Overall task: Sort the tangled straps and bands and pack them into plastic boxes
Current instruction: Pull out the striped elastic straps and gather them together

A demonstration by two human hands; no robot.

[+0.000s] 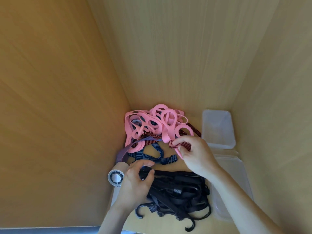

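- A pale wood-grain tabletop (pixel 170 164) is recorded, enclosed on the left, far and right sides by matching wood-grain panels (pixel 168 56).
- Smooth pink rubbery loop bands (pixel 157 124) are heaped at the far centre and tangled with ribbed striped webbing.
- A red-and-black striped woven strap (pixel 180 144) is pinched between the thumb and fingers of the right hand (pixel 195 156), at the near right edge of the pink heap.
- A blue-and-black striped woven strap (pixel 162 159) is laid flat between the heap and the hands.
- Matte black straps with curved hooks (pixel 177 191) are piled nearest. The left hand (pixel 135 181) is curled round a black piece at the pile's far left edge.
- A clear rectangular plastic box (pixel 217 127) is placed at the far right, and a second clear plastic box (pixel 233 183) at the near right.
- A white round slotted device (pixel 116 177) is noted just left of the left hand.
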